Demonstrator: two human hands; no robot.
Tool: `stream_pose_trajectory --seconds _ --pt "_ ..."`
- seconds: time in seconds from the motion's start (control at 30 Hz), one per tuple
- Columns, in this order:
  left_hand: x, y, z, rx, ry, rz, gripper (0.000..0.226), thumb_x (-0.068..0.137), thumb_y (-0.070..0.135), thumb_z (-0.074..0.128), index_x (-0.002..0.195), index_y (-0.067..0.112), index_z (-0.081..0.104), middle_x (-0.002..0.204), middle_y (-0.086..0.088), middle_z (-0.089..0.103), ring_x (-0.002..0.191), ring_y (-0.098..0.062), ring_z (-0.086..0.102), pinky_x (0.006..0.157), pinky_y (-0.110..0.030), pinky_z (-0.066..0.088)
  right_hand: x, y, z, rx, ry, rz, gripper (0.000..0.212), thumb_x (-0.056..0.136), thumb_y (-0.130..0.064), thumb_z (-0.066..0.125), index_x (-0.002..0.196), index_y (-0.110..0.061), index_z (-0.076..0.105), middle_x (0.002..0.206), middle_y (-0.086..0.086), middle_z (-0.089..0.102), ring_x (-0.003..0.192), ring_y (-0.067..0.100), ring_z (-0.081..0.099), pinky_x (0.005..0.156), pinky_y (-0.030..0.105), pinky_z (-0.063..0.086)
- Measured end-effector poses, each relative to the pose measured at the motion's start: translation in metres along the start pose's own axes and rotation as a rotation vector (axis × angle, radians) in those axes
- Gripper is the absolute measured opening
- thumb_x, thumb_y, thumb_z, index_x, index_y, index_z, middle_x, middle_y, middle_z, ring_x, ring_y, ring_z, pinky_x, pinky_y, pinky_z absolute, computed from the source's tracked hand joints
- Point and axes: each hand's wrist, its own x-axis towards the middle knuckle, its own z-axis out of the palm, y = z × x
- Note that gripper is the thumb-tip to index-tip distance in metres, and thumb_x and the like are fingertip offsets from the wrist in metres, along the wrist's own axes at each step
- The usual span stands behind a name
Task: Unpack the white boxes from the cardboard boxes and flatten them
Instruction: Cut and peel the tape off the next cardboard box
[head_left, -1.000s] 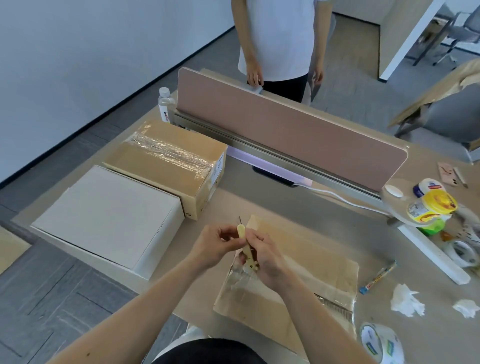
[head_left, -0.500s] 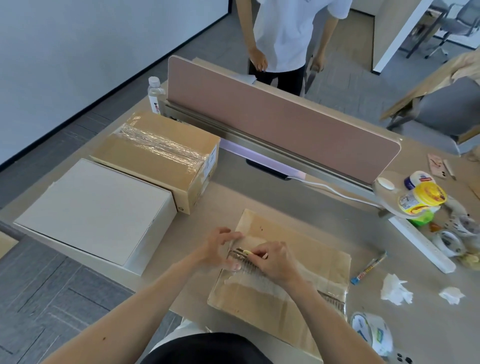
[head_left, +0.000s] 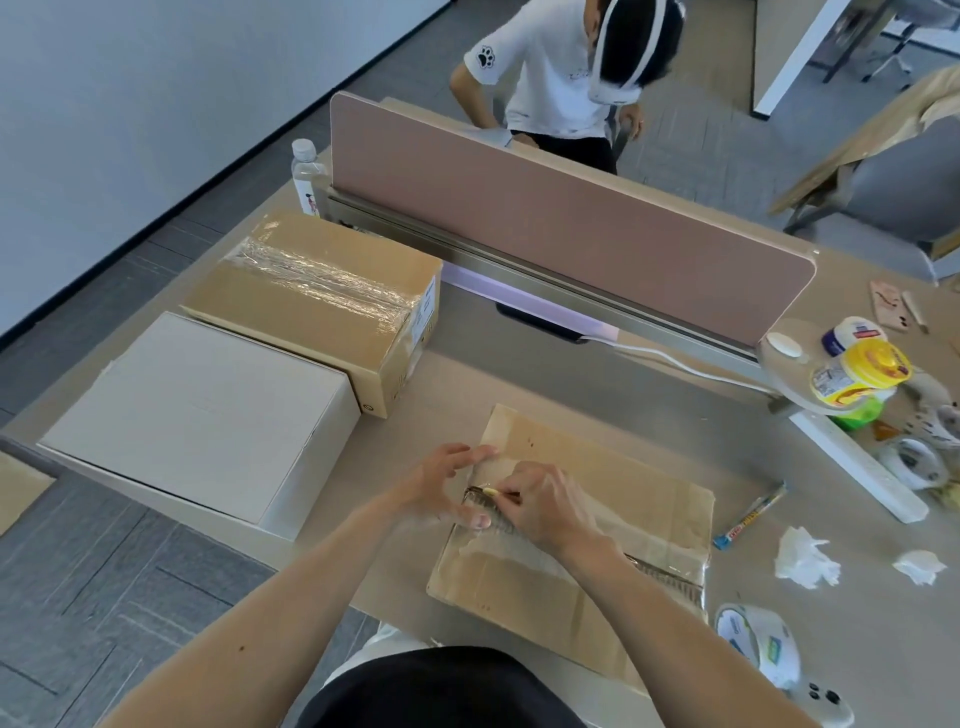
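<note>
A taped cardboard box (head_left: 613, 483) lies in front of me on the table. My right hand (head_left: 545, 501) grips a small yellow-handled cutter (head_left: 491, 491) with its tip at the left end of the tape seam. My left hand (head_left: 444, 483) presses on the box's left edge, fingers straight. A second taped cardboard box (head_left: 322, 296) stands at the left. A white box (head_left: 192, 415) lies beside it at the table's left edge.
A pink divider panel (head_left: 571, 228) crosses the desk, with a person sitting behind it. A water bottle (head_left: 306, 174) stands at its left end. Jars (head_left: 857, 374), tape rolls (head_left: 758, 644), tissues (head_left: 805, 558) and a pen (head_left: 750, 517) crowd the right side.
Both hands dropped from mid-air onto the front box. The cutter went from upright in my fingers to lying against the tape seam. The person behind the divider has sat down.
</note>
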Motion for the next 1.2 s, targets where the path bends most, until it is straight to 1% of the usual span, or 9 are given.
stream_pose_trajectory --seconds 0.23,0.37,0.5,0.67,0.77,0.93,1.0,1.07,1.2 --pt "-0.002 0.001 0.0 0.016 0.018 0.017 0.091 0.055 0.056 0.083 0.135 0.063 0.04 0.145 0.012 0.035 0.12 -0.012 0.044 0.104 -0.033 0.044 0.008 -0.004 -0.002 -0.117 -0.08 0.015 0.028 0.096 -0.035 0.052 0.095 -0.015 0.073 0.095 0.0 0.065 0.069 0.018 0.051 0.064 0.028 0.039" --pt "-0.004 0.004 -0.001 0.031 0.015 0.007 0.083 0.056 0.059 0.082 0.123 0.076 0.036 0.142 0.014 0.035 0.118 -0.01 0.044 0.102 -0.032 0.045 0.003 -0.002 -0.009 -0.131 -0.093 -0.004 0.031 0.096 -0.033 0.053 0.081 -0.011 0.069 0.09 0.002 0.061 0.067 0.023 0.053 0.062 0.028 0.036" --pt "-0.004 0.005 -0.001 0.012 0.024 0.008 0.08 0.057 0.053 0.084 0.116 0.081 0.038 0.138 0.016 0.038 0.119 -0.011 0.045 0.097 -0.023 0.044 -0.005 0.006 -0.015 -0.183 -0.064 -0.033 0.029 0.095 -0.025 0.052 0.083 -0.006 0.07 0.101 0.008 0.066 0.08 0.031 0.062 0.065 0.03 0.034" --pt "-0.002 0.007 -0.001 0.052 0.02 0.011 0.083 0.053 0.059 0.082 0.122 0.075 0.039 0.139 0.014 0.037 0.121 -0.012 0.045 0.098 -0.025 0.043 -0.014 0.011 -0.018 -0.117 -0.027 -0.026 0.026 0.091 -0.015 0.053 0.069 -0.011 0.065 0.078 -0.001 0.05 0.063 0.022 0.048 0.055 0.025 0.031" --pt "0.0 0.01 -0.001 0.09 0.026 0.04 0.087 0.049 0.06 0.079 0.127 0.064 0.04 0.141 0.009 0.037 0.125 -0.014 0.043 0.101 -0.021 0.038 -0.023 0.02 -0.02 -0.088 -0.012 -0.032 0.028 0.091 -0.012 0.053 0.064 -0.019 0.054 0.076 -0.002 0.047 0.062 0.021 0.048 0.053 0.024 0.032" --pt "0.001 0.02 0.0 0.298 0.11 0.088 0.103 0.046 0.067 0.071 0.142 0.043 0.044 0.159 -0.008 0.02 0.15 -0.019 0.014 0.118 -0.035 0.02 -0.033 0.038 -0.017 -0.069 -0.006 0.063 0.023 0.088 -0.016 0.057 0.065 -0.014 0.063 0.082 0.005 0.064 0.068 0.026 0.055 0.06 0.027 0.035" --pt "0.002 0.031 0.004 0.504 0.116 0.034 0.097 0.054 0.062 0.072 0.144 0.05 0.038 0.165 -0.002 0.001 0.152 -0.018 0.0 0.12 -0.048 0.009 -0.035 0.043 -0.017 -0.063 -0.008 0.082 0.021 0.087 -0.015 0.056 0.067 -0.012 0.065 0.083 0.007 0.066 0.073 0.029 0.061 0.061 0.027 0.035" --pt "0.005 0.038 0.009 0.67 0.094 0.034 0.089 0.067 0.052 0.075 0.145 0.054 0.032 0.165 0.005 -0.012 0.151 -0.015 -0.015 0.12 -0.051 -0.004 -0.041 0.048 -0.02 -0.074 0.0 0.076 0.02 0.087 -0.015 0.056 0.071 -0.012 0.068 0.086 0.008 0.067 0.077 0.031 0.064 0.062 0.027 0.035" --pt "0.014 0.043 0.026 0.762 0.034 0.105 0.087 0.075 0.058 0.074 0.148 0.052 0.027 0.165 0.012 -0.014 0.15 -0.012 -0.021 0.118 -0.05 -0.012 -0.051 0.057 -0.023 -0.099 0.024 0.064 0.018 0.088 -0.018 0.057 0.08 -0.011 0.071 0.096 0.009 0.068 0.083 0.034 0.064 0.064 0.03 0.034"
